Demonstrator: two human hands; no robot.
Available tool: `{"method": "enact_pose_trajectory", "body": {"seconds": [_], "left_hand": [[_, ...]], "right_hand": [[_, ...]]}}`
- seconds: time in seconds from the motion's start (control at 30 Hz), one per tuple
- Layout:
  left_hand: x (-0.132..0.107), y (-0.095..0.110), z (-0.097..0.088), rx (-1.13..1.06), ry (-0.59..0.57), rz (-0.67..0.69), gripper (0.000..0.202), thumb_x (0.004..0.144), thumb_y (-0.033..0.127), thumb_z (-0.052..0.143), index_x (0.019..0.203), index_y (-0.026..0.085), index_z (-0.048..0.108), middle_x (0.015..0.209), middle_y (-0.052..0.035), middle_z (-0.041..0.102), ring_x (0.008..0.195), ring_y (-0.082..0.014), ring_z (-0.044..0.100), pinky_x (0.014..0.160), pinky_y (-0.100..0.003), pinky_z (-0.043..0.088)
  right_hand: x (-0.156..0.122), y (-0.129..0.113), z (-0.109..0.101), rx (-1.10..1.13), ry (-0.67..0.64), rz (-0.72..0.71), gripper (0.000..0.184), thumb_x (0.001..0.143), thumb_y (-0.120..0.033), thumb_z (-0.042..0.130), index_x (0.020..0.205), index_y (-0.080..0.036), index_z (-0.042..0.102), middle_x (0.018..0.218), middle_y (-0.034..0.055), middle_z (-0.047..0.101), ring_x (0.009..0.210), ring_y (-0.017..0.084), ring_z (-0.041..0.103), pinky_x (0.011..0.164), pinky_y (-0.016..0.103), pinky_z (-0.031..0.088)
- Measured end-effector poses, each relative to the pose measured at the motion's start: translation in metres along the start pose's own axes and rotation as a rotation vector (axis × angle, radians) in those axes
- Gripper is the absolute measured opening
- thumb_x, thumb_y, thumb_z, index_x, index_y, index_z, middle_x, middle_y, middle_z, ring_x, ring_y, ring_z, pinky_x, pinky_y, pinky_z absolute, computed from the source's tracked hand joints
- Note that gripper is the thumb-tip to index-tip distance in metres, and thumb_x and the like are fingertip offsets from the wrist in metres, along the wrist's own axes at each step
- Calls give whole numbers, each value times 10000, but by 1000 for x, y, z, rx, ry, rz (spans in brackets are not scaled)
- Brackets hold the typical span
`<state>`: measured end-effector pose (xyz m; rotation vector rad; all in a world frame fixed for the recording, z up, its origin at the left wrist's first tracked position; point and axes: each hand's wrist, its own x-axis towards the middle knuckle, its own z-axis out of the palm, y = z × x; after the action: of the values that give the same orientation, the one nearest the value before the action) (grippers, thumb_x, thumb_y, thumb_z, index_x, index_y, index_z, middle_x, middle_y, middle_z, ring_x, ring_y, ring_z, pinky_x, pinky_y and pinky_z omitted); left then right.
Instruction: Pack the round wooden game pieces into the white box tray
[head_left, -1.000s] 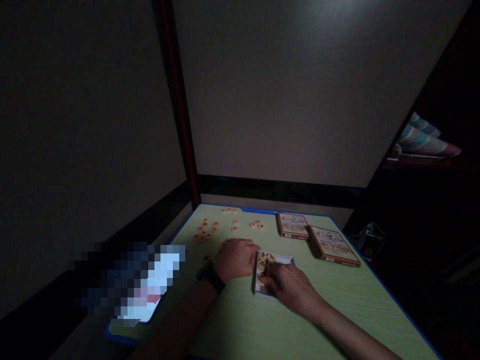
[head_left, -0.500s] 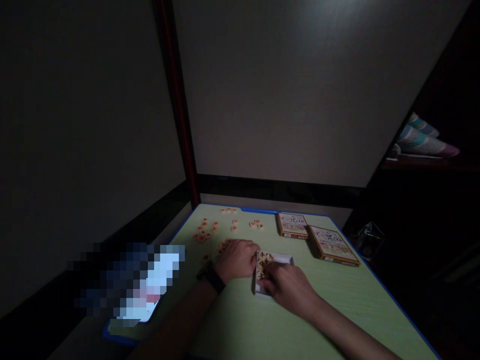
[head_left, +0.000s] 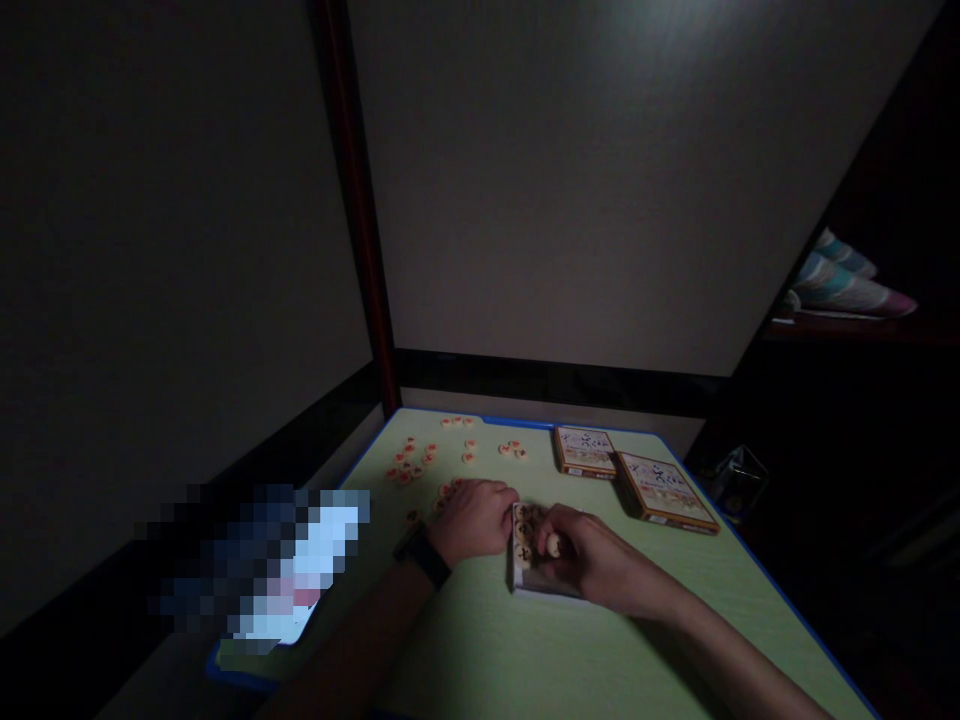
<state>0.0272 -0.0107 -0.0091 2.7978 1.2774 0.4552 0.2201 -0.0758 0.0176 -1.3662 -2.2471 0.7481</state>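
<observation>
A xiangqi piece (head_left: pixel 554 546) with a dark mark sits in the grasp of the right hand (head_left: pixel 589 555), whose fingers pinch it over a shallow white tray (head_left: pixel 541 578); whether it touches the tray floor cannot be told. Along the tray's left wall lies a column of dark-marked pieces (head_left: pixel 523 554), partly shaded by that hand. The left hand (head_left: pixel 474 515) rests at the same wall with its fingers curled; whether they grip the rim cannot be told. A black wristband (head_left: pixel 424 556) circles the left wrist. Past the left hand, red-marked pieces (head_left: pixel 405 477) lie scattered in loose groups over the green surface (head_left: pixel 480 640), which has a blue edge. Two printed boxes (head_left: pixel 666 490) lie flat beyond the tray to the right, and a lit, pixelated screen (head_left: pixel 322 550) is at the left edge.
</observation>
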Motion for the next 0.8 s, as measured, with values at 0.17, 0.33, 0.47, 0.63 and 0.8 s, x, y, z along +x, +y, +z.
{"method": "enact_pose_trajectory", "body": {"seconds": [0.17, 0.33, 0.47, 0.63, 0.8], "left_hand": [[0, 1, -2, 8, -17, -3, 153, 817, 165, 523, 827, 199, 672, 834, -60, 699, 788, -205, 648, 722, -294, 463], [0, -1, -1, 7, -9, 2, 149, 829, 189, 529, 830, 202, 678, 840, -62, 699, 787, -206, 647, 728, -293, 470], [0, 0, -1, 13, -9, 4, 148, 827, 191, 533, 830, 202, 681, 840, -62, 702, 783, -205, 651, 714, -291, 469], [0, 0, -2, 21, -2, 8, 154, 842, 200, 525, 826, 200, 677, 841, -61, 707, 778, -206, 655, 698, -294, 468], [0, 0, -1, 18, -11, 11, 144, 841, 193, 528, 832, 201, 672, 851, -59, 708, 792, -206, 658, 705, -294, 466]], "right_hand": [[1, -1, -3, 45, -7, -93, 224, 685, 18, 565, 781, -172, 634, 844, 5, 619, 750, 135, 550, 667, 215, 391], [4, 3, 0, 54, -36, -66, 199, 703, 21, 544, 711, -154, 639, 703, -27, 598, 660, 110, 518, 596, 193, 353], [2, 10, -10, -9, -114, -95, 229, 697, 10, 541, 769, -154, 684, 684, -37, 607, 637, 105, 518, 580, 196, 340], [-3, 11, -25, -35, -258, -141, 335, 664, 24, 514, 817, -168, 742, 701, -28, 644, 652, 116, 572, 597, 202, 373], [-3, 11, -23, -72, -288, -109, 398, 619, 49, 521, 847, -177, 757, 717, -22, 670, 656, 123, 595, 600, 202, 392]]}}
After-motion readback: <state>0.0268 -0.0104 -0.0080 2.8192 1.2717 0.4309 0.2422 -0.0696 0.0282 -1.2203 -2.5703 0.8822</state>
